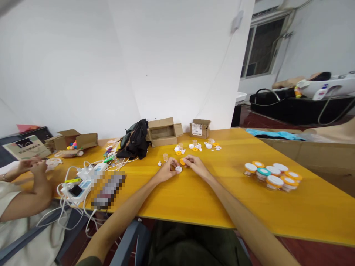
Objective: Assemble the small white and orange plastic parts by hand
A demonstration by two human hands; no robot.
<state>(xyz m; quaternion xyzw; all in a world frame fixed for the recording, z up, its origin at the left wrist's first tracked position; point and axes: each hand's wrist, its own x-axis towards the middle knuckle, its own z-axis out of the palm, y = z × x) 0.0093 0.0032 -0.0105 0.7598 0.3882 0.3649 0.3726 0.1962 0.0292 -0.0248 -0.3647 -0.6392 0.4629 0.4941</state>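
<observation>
Over the middle of the table my left hand (168, 170) is closed on a round white lid part (179, 169), gripped at its edge. Just to the right, my right hand (196, 165) pinches an orange ring-shaped lid part (182, 161). The two parts are close together, and I cannot tell whether they touch. Beyond my left hand stands a small clear jar (165, 157), with a small white speckled piece (159, 163) beside it. Farther back lie loose white and orange lid parts (195, 149) and clear jars.
Several lidded jars (273, 171) are grouped at the right. Open cardboard boxes (163, 135) and a black bag (134, 140) stand along the wall. To the left are power strips (83, 184) with cables, a phone (108, 191) and a co-worker's hands (34, 165).
</observation>
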